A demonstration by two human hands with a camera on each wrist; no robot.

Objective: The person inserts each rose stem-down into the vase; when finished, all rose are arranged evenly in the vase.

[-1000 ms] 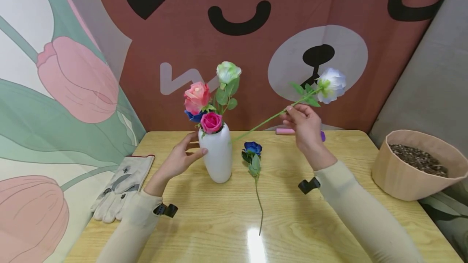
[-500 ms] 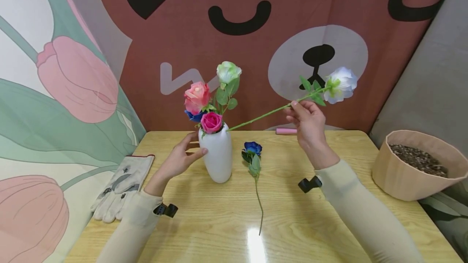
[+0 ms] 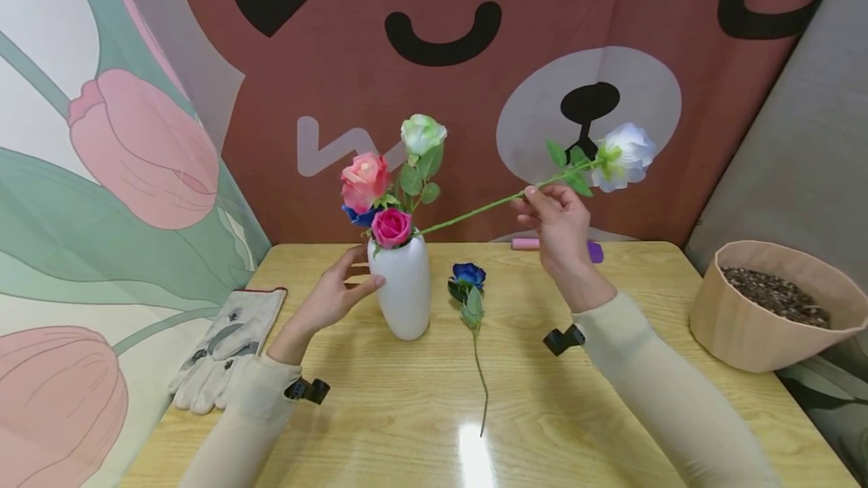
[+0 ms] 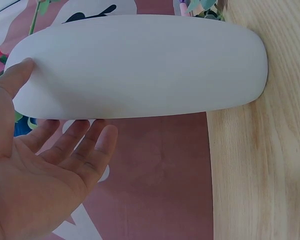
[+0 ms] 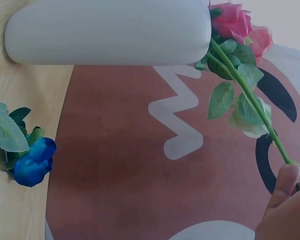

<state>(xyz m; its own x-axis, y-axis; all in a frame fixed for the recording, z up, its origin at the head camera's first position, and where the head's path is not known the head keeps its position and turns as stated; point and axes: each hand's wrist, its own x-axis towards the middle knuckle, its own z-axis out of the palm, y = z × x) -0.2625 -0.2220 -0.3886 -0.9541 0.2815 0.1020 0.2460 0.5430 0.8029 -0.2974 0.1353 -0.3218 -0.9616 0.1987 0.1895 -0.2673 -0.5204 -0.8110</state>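
A white vase [image 3: 404,294] stands upright on the table, holding a coral rose [image 3: 365,181], a magenta rose [image 3: 391,227], a pale green-white rose [image 3: 423,134] and a partly hidden blue flower [image 3: 361,215]. My left hand [image 3: 332,296] steadies the vase, thumb on its near side and fingers along its left. My right hand [image 3: 563,232] pinches the green stem of a pale blue-white flower [image 3: 624,157]. That stem slants down leftward to the vase's mouth; whether its tip is inside cannot be told. In the right wrist view the stem [image 5: 250,95] reaches the rim.
A blue rose [image 3: 469,276] with a long stem lies on the table right of the vase. Work gloves [image 3: 230,345] lie at the left edge. At the right stands a tan pot [image 3: 746,322] with dark soil. A pink-handled tool [image 3: 527,244] lies behind my right hand.
The pale flower's stem end has risen from beside the vase to its mouth. My right hand moved right, then slightly back left. My left hand and the vase stayed put.
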